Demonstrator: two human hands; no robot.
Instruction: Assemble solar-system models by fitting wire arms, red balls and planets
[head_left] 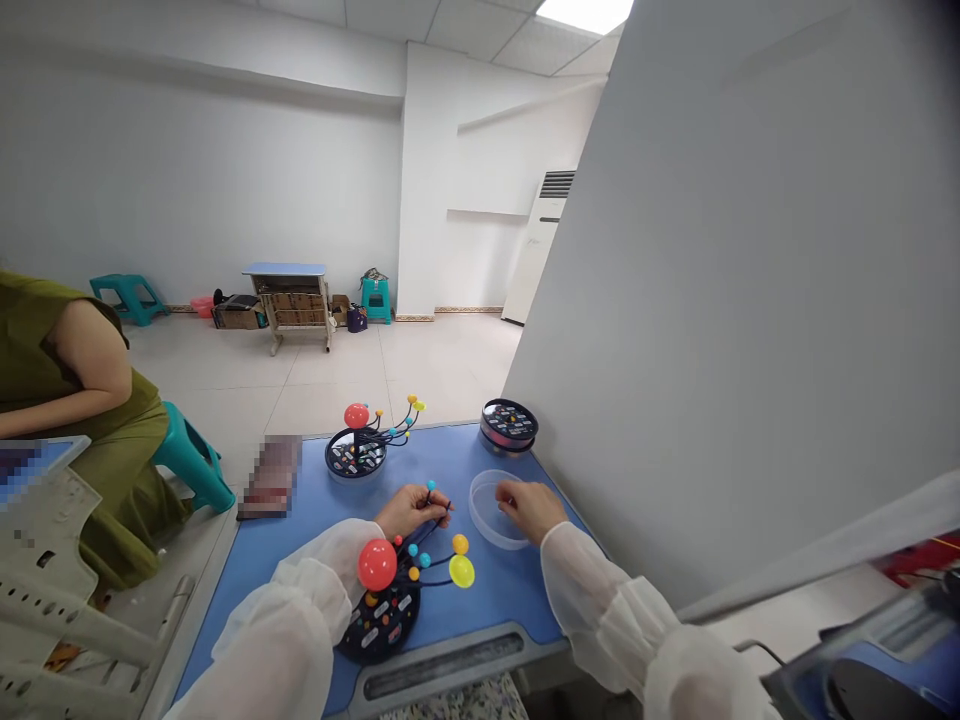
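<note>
Grip: left hand (411, 510) pinched on black stem (429, 496), right hand (534, 508) unclear; disc labels (380, 611) illegible.

The front model (388, 612) stands near the front edge of the desk (262, 570), the back model (358, 456) by the far edge. Right of both sits a dish (499, 543), a round box (510, 428) behind it. Something blurred (271, 478), perhaps flat, lies far left.

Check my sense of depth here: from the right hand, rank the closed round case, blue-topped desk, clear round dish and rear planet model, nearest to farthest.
From the right hand:
1. Clear round dish: just left.
2. Closed round case: beyond the dish.
3. Rear planet model: back left.
4. Blue-topped desk: by the far wall.
</note>
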